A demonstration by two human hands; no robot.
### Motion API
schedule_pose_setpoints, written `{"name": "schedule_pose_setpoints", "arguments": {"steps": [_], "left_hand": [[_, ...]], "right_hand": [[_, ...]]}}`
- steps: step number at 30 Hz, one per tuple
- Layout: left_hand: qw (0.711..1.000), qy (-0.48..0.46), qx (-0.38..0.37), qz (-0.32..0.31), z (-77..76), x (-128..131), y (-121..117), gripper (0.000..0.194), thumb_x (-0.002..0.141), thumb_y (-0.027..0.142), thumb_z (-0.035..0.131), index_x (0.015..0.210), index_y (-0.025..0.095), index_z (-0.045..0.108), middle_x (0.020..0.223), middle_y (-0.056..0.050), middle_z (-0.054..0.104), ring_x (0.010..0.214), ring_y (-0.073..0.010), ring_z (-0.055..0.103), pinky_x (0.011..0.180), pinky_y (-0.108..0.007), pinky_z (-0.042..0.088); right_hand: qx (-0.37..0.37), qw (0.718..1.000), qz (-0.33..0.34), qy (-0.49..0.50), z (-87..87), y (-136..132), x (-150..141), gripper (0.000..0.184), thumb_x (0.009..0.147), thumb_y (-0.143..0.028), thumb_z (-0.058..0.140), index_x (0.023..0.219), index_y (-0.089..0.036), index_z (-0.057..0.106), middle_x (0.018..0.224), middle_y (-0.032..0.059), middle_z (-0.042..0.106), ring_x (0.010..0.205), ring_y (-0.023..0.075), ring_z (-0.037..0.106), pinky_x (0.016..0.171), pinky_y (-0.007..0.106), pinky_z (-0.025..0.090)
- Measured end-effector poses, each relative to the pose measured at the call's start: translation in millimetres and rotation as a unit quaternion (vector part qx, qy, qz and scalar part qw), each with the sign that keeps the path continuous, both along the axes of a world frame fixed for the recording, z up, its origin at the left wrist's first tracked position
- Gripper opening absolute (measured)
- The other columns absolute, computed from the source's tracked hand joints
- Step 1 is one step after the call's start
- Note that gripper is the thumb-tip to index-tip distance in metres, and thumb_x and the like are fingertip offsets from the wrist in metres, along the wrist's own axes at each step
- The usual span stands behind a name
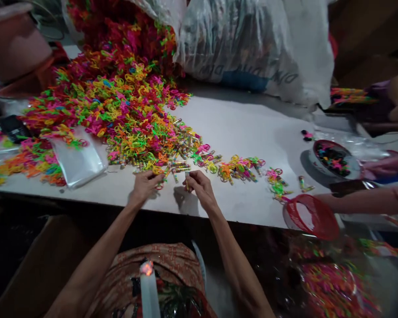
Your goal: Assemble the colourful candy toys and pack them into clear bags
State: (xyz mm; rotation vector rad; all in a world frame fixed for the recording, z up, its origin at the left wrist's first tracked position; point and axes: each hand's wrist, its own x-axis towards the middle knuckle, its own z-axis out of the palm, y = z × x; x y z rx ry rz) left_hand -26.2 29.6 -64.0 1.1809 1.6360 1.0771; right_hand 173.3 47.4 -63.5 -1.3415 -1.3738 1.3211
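A large heap of small bright plastic pieces (129, 115) with loops covers the left side of the white table. At its front edge, my left hand (145, 187) has its fingers closed on a small looped plastic piece (158, 171). My right hand (200, 187), just to the right, pinches a small narrow tube (187, 180) upright between thumb and fingers. Several similar short tubes (181, 165) with coloured contents lie between and beyond my hands. Small clusters of tubes and looped pieces (237, 168) trail along the table to the right.
Clear plastic bags (82, 159) lie on the left, over some loose pieces. A big filled translucent sack (252, 44) stands at the back. On the right, another person's arm (368, 201) reaches to a red basket (310, 216), near a bowl of dark pieces (350, 172).
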Motion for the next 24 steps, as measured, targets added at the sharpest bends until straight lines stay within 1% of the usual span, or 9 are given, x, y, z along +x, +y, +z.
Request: {"name": "schedule_pose_setpoints", "arguments": {"steps": [2,5,8,10,12,16,19,22,24], "left_hand": [[0.993,-0.117,-0.021,-0.010,0.0,15,2,0.034,0.063,0.048,0.071,0.056,0.016,0.062,0.047,0.005,0.051,0.044,-0.0080,0.039,0.045,-0.022,0.030],[0.982,-0.182,-0.025,-0.044,3.0,25,-2,0.035,0.064,0.048,0.071,0.055,0.016,0.062,0.044,0.004,0.051,0.044,-0.0077,0.043,0.046,-0.022,0.033],[0.962,-0.259,-0.046,-0.079,7.2,26,-10,0.032,0.064,0.044,0.074,0.069,0.014,0.068,0.048,0.003,0.057,0.045,-0.0072,0.047,0.049,-0.021,0.038],[0.942,-0.322,-0.066,-0.068,7.9,26,-14,0.037,0.057,0.041,0.081,0.078,0.014,0.067,0.057,0.003,0.061,0.048,-0.0070,0.050,0.048,-0.020,0.039],[0.923,-0.370,-0.088,-0.057,6.3,27,-16,0.042,0.053,0.040,0.085,0.079,0.014,0.064,0.066,0.001,0.064,0.055,-0.0086,0.056,0.047,-0.019,0.041],[0.894,-0.430,-0.118,-0.039,-0.2,29,-19,0.044,0.050,0.035,0.088,0.076,0.014,0.059,0.070,0.001,0.065,0.062,-0.0120,0.063,0.054,-0.023,0.051],[0.883,-0.455,-0.115,0.000,-2.9,27,-19,0.045,0.043,0.021,0.089,0.076,0.014,0.059,0.068,0.003,0.066,0.058,-0.0093,0.062,0.056,-0.020,0.051],[0.876,-0.466,-0.124,0.001,-3.1,24,-18,0.048,0.041,0.015,0.088,0.082,0.013,0.063,0.070,0.001,0.069,0.056,-0.0078,0.061,0.054,-0.017,0.048],[0.877,-0.460,-0.139,-0.019,-2.9,23,-18,0.041,0.044,0.018,0.088,0.076,0.011,0.065,0.067,-0.001,0.069,0.055,-0.0077,0.060,0.054,-0.018,0.049]], "right_hand": [[-0.026,0.996,0.004,0.085,3.7,-11,-14,0.033,0.075,-0.049,0.066,0.088,-0.019,0.064,0.067,-0.0014,0.062,0.051,0.0107,0.050,0.050,0.025,0.041],[-0.022,0.995,-0.025,0.099,6.5,-17,-27,0.031,0.070,-0.046,0.072,0.086,-0.019,0.071,0.066,-0.0014,0.062,0.052,0.0101,0.048,0.050,0.025,0.042],[-0.027,0.992,-0.024,0.123,4.6,-17,-26,0.029,0.069,-0.045,0.073,0.084,-0.020,0.074,0.068,-0.0005,0.062,0.054,0.0106,0.049,0.051,0.026,0.043],[-0.038,0.988,-0.006,0.152,3.2,-16,-23,0.027,0.067,-0.044,0.075,0.081,-0.020,0.075,0.070,0.0001,0.062,0.056,0.0107,0.051,0.051,0.026,0.042],[-0.034,0.987,-0.001,0.157,3.5,-17,-20,0.026,0.066,-0.043,0.076,0.080,-0.021,0.076,0.072,0.0002,0.062,0.056,0.0105,0.051,0.051,0.025,0.042],[-0.012,0.993,0.025,0.112,8.5,-18,-15,0.025,0.067,-0.042,0.076,0.083,-0.022,0.078,0.070,-0.0010,0.058,0.054,0.0088,0.048,0.050,0.024,0.040],[-0.019,0.992,0.075,0.099,9.4,-16,-10,0.023,0.068,-0.040,0.076,0.083,-0.022,0.078,0.066,-0.0022,0.053,0.054,0.0081,0.047,0.050,0.023,0.038],[-0.062,0.983,0.091,0.144,5.2,-15,-7,0.024,0.069,-0.041,0.075,0.081,-0.020,0.076,0.061,-0.0034,0.052,0.050,0.0074,0.046,0.048,0.023,0.036],[-0.099,0.977,0.083,0.173,1.6,-16,-7,0.026,0.068,-0.043,0.075,0.077,-0.019,0.073,0.057,-0.0036,0.054,0.046,0.0073,0.044,0.046,0.023,0.035]]}}
